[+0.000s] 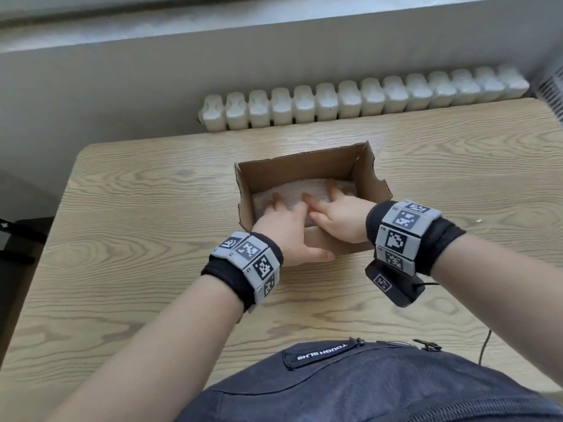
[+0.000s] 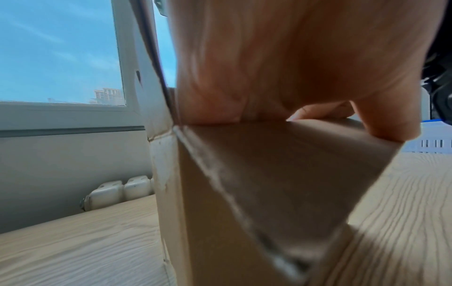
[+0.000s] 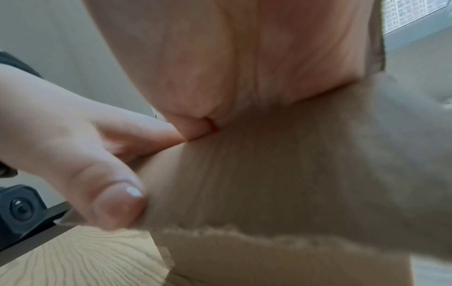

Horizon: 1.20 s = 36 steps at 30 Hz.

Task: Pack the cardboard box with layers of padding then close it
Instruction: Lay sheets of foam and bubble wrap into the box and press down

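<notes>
**Both hands flat on the padding inside the open box**

The left hand (image 1: 281,222) reaches over the near wall of the cardboard box (image 1: 300,169), fingers straight and spread on the white padding (image 1: 292,193), thumb outside against the near wall; it grips nothing. The box stands open-topped near the middle of the wooden bench (image 1: 137,208), its flaps upright, and the padding covers its floor. The right hand (image 1: 341,217) lies just beside the left, also inside the box, fingers extended and pressing on the padding, holding nothing. A white radiator (image 1: 365,99) runs behind the bench.
</notes>
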Each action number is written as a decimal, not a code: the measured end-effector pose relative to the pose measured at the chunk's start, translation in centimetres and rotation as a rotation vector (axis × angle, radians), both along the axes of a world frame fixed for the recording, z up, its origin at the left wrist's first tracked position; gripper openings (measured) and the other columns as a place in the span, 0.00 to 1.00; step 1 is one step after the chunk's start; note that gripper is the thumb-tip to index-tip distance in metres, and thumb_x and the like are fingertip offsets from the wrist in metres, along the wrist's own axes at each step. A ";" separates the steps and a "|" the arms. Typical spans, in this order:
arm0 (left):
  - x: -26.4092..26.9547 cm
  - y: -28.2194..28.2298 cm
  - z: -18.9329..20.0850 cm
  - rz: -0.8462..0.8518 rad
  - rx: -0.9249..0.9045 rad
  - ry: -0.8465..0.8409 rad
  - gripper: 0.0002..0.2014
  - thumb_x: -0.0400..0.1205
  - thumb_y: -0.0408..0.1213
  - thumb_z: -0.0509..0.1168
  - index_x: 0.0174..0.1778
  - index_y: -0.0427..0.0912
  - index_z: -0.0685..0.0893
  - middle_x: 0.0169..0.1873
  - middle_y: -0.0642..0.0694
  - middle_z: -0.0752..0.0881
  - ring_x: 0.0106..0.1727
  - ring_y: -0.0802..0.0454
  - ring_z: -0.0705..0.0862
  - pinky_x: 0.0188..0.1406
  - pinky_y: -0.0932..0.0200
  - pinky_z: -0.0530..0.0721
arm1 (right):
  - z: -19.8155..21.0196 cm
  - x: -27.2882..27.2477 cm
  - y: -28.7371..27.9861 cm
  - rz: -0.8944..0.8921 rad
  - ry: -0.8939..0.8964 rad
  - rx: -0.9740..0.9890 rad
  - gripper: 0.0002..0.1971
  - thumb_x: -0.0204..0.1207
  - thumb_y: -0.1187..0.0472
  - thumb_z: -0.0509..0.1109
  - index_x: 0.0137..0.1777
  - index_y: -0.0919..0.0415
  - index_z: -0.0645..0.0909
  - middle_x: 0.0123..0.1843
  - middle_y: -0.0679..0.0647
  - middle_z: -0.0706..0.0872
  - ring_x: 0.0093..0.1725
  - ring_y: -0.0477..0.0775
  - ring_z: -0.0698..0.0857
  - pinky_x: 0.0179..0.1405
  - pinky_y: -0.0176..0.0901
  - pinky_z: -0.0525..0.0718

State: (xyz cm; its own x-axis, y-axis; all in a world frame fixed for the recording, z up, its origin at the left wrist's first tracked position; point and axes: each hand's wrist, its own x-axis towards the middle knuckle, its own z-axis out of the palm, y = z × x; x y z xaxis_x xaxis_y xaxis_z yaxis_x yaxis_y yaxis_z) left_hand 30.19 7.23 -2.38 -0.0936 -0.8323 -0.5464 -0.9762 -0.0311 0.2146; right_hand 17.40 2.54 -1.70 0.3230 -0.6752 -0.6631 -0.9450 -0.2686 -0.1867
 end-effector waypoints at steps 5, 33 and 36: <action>0.0 -0.1 -0.1 0.026 -0.002 0.013 0.58 0.63 0.71 0.69 0.82 0.47 0.51 0.81 0.26 0.49 0.80 0.31 0.59 0.76 0.47 0.67 | -0.2 0.0 0.2 0.007 -0.004 -0.002 0.30 0.81 0.37 0.43 0.82 0.37 0.41 0.85 0.61 0.34 0.83 0.72 0.41 0.81 0.69 0.48; 2.9 4.9 1.6 0.239 -0.446 0.105 0.35 0.85 0.32 0.55 0.84 0.44 0.42 0.80 0.42 0.65 0.76 0.45 0.70 0.69 0.55 0.70 | 2.0 1.1 1.2 -0.032 -0.203 -0.442 0.38 0.81 0.47 0.60 0.84 0.47 0.41 0.86 0.54 0.36 0.86 0.56 0.45 0.80 0.54 0.63; 2.6 4.8 1.4 0.049 -0.371 -0.011 0.26 0.89 0.40 0.47 0.83 0.39 0.51 0.84 0.41 0.55 0.84 0.48 0.52 0.81 0.59 0.47 | 1.1 1.1 0.8 -0.013 -0.148 -0.384 0.38 0.79 0.43 0.59 0.83 0.45 0.41 0.85 0.52 0.31 0.85 0.56 0.40 0.81 0.60 0.61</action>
